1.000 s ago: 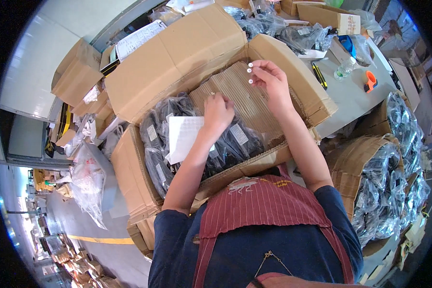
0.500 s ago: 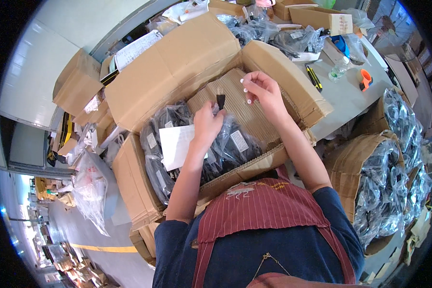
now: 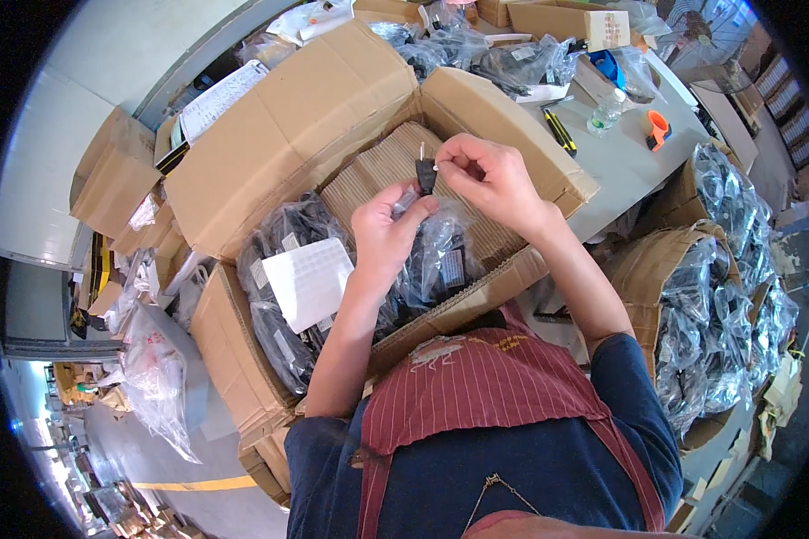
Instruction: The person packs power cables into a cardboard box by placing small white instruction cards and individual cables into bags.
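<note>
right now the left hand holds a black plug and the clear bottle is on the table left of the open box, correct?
No, the clear bottle is right of the open box, as the head view shows; the left hand does hold the black plug.

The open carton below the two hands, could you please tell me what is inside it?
Bagged black items lie in the carton beside corrugated cardboard, with a white sheet on top. Whatever lies beneath these is covered, and the left forearm hides some too.
</note>
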The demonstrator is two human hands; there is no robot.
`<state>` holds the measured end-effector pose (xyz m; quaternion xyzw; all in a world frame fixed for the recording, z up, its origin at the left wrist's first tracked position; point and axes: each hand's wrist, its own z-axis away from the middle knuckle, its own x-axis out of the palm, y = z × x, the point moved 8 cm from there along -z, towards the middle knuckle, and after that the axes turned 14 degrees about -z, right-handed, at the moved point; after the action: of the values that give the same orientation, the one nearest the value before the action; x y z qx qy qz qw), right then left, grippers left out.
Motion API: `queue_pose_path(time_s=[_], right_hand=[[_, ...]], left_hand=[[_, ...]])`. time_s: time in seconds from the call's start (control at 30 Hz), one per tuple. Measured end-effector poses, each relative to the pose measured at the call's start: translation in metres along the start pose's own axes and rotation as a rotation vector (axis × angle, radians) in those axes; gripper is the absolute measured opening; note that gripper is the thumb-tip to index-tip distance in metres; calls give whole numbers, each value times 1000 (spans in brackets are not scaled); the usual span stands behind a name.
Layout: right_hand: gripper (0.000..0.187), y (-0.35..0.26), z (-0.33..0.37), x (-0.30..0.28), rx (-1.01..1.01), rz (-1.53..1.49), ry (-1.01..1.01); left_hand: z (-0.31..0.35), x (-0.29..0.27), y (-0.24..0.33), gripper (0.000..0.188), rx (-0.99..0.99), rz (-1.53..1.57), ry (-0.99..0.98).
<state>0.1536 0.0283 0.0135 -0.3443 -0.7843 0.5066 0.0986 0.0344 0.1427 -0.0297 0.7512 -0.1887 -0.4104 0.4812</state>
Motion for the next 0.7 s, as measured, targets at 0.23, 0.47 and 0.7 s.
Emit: queue_pose_path(time_s=[0.23,0.47,0.7], right_hand=[[12,-12,2,8,-120,138,-5],[9,-38,8,16,-368,456,88],[16,-36,-1,4,-85,584,114]], left_hand=[[3,1,7,23,25,-72,5],[6,-2,11,25,81,-122,60],[10,-5,15,24,116,-164,45]])
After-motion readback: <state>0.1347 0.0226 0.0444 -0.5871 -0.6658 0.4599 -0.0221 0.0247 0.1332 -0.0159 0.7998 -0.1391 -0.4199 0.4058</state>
